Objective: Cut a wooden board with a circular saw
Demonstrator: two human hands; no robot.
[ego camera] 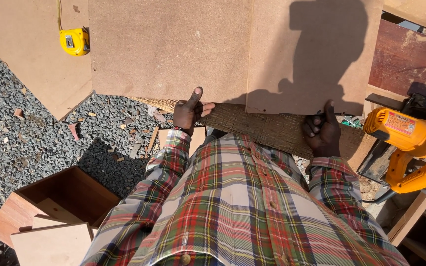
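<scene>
Outdoors, over a gravel yard [30, 143], a person in a plaid shirt stands at a rough worktop [272, 129] that carries two brown fibreboard panels laid side by side. The left hand [189, 111] takes the near edge of the left panel [168, 49], thumb pressed flat on top and fingers curled beneath, so its grip is closed on that board. The right hand [323, 132] does the same at the near edge of the right panel [311, 54], thumb up on the face and fingers tucked under the rim. The two boards meet along a straight seam, and their near edges look roughly level, so the step in hand appears to be squaring or steadying the pair against each other. Any shift from here would call for an even pull on both edges, so that the seam does not open. A yellow tape measure [74, 41] lies on another board at the far left, and a yellow power saw [410, 148] rests just right of the right hand.
</scene>
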